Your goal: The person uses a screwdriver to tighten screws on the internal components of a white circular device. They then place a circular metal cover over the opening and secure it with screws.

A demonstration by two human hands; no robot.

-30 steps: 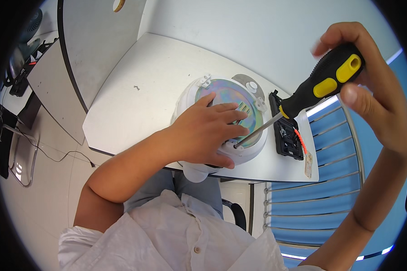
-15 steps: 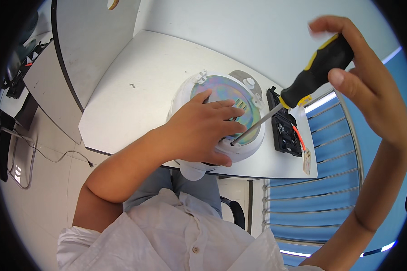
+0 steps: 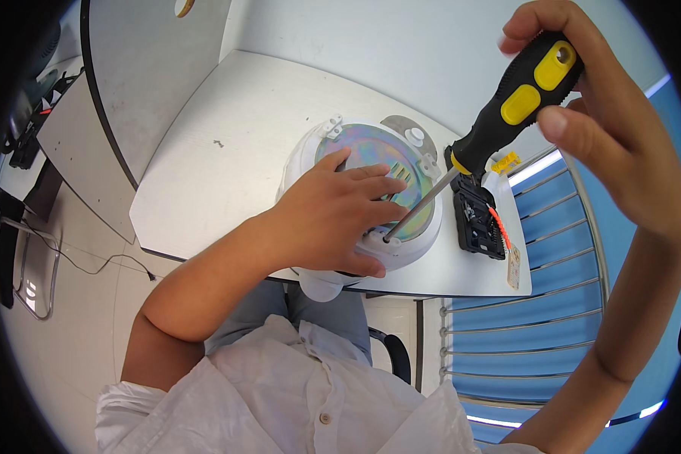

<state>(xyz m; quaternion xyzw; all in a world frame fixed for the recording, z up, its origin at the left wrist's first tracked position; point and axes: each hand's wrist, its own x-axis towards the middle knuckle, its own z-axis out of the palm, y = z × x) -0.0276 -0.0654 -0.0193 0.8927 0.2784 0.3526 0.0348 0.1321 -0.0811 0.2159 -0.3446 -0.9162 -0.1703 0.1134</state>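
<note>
A white, rounded appliance (image 3: 422, 248) rests on the table with its shiny, rainbow-tinted metal plate (image 3: 371, 142) facing up. My left hand (image 3: 329, 212) lies across it, fingers spread flat over the plate and thumb against the near rim. In my right hand (image 3: 617, 144) is a screwdriver (image 3: 486, 125) with a black and yellow handle, fingers loosely curled around the handle's top end. Its long shaft slants down to the left, and the tip sits in a hole at the plate's near right edge. Any screw there is too small to make out.
Right of the appliance lies an open black tool case (image 3: 477, 227) with a red-orange tool (image 3: 499, 225) on it. A grey disc with a white knob (image 3: 415, 136) lies behind. A partition (image 3: 151, 76) stands left on the white table (image 3: 204, 151); a metal railing (image 3: 522, 318) runs right.
The screwdriver handle has turned, bringing its yellow patches to face up, and leans slightly further left. My right fingers have shifted up and left around it. My left hand stays on the plate.
</note>
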